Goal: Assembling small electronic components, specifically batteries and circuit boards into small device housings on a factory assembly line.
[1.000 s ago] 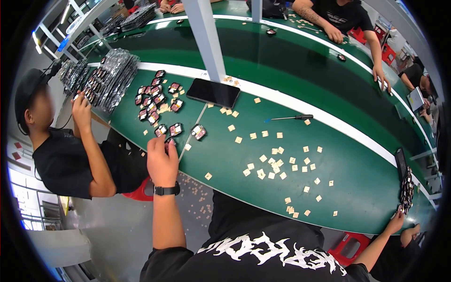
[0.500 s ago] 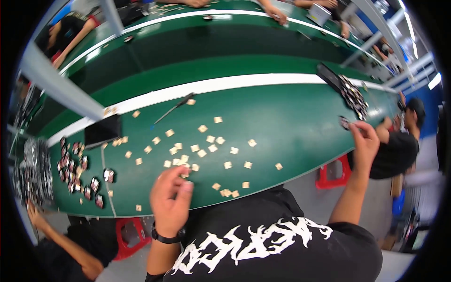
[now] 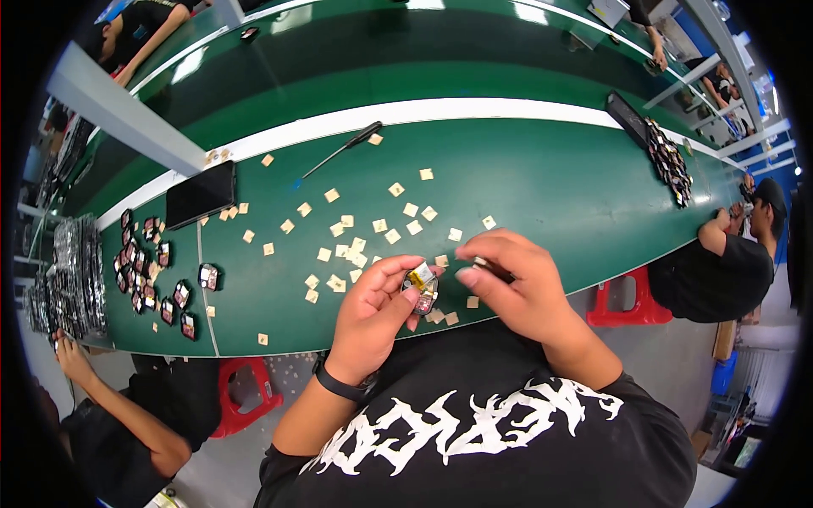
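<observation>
My left hand (image 3: 368, 313) is closed around a small dark-cased electronic unit (image 3: 427, 301), holding it over the near edge of the table. A silver and yellow piece (image 3: 419, 275), which looks like a small pouch battery, shows on its upper side. Just to its right, the fingers of my right hand (image 3: 529, 292) are bent together around a small pale piece (image 3: 480, 262), mostly hidden by the fingertips. Beige square pieces (image 3: 357, 245) lie scattered on the green tabletop (image 3: 542, 186) beyond and left of my hands.
A screwdriver (image 3: 343, 152) and a black tablet-like slab (image 3: 201, 195) lie at the back left. Similar dark units (image 3: 135, 271) cluster at the left; more form a pile (image 3: 669, 165) beside a black tray (image 3: 625, 117) at the far right. Co-workers sit on both sides, by red stools (image 3: 241, 398).
My right hand has come in from the far right to beside my left hand. The left hand has moved right and now holds the dark unit that was in my right hand.
</observation>
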The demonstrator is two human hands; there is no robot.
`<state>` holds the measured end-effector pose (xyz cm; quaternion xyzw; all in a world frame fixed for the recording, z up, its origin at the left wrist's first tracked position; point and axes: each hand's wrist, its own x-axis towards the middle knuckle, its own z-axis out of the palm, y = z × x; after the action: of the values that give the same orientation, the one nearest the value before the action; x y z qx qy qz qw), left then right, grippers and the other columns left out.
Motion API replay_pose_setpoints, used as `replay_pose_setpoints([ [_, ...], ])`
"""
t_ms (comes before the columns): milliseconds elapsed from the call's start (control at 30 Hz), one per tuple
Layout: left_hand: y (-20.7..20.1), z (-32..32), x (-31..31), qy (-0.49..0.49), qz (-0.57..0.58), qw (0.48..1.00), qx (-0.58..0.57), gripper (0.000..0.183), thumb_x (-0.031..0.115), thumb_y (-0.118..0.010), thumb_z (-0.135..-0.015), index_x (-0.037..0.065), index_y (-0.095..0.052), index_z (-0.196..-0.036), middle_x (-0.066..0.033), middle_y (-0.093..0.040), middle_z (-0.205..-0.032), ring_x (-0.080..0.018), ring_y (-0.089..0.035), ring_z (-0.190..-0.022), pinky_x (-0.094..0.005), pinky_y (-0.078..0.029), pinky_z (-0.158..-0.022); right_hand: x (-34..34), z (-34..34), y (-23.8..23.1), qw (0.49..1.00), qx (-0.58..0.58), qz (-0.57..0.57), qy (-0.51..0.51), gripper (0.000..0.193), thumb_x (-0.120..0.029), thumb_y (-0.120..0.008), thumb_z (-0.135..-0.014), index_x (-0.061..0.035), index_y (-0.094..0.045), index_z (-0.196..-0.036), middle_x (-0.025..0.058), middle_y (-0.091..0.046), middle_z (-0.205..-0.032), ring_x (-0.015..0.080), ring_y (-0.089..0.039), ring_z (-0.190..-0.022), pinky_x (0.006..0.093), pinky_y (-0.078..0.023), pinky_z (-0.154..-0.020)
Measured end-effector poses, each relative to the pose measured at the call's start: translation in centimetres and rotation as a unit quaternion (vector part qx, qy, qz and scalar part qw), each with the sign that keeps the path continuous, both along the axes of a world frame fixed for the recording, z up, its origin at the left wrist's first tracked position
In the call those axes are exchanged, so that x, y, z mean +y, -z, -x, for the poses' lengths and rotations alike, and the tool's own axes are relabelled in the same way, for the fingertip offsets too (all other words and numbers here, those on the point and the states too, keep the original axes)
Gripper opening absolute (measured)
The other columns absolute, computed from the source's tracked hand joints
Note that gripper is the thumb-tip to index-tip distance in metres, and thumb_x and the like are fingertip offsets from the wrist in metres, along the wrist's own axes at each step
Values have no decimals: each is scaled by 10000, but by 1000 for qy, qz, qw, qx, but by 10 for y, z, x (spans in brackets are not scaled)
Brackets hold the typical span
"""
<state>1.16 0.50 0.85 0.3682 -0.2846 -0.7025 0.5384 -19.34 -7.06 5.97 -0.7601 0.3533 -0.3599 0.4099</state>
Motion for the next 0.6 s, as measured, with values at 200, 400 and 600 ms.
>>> replay_pose_setpoints([
  [200,-3,-12,7,-25,-5,999,24,419,26,-577,-1011,5,-474,-1417,-128,-628,-1341,-124,-634,-968,-244,-508,-737,2,1,1,995,88,-43,23,149,-128,-726,-946,14,-716,-990,118,-699,-841,195,-642,-671,302,-498,-604],
  [400,9,-11,7,-58,133,959,-242,481,-43,-579,-964,30,-489,-1431,-116,-668,-1296,-166,-675,-956,-307,-557,-844,10,-21,-13,983,166,72,-6,131,-123,-771,-875,-26,-682,-883,107,-687,-762,277,-645,-622,372,-501,-547],
  [600,2,-15,5,-58,177,895,-406,444,-41,-596,-935,53,-593,-1369,-144,-706,-1158,-267,-693,-858,-332,-549,-790,12,-29,-2,959,211,182,-56,139,-53,-734,-862,-44,-645,-970,79,-660,-791,289,-628,-667,397,-501,-577],
])
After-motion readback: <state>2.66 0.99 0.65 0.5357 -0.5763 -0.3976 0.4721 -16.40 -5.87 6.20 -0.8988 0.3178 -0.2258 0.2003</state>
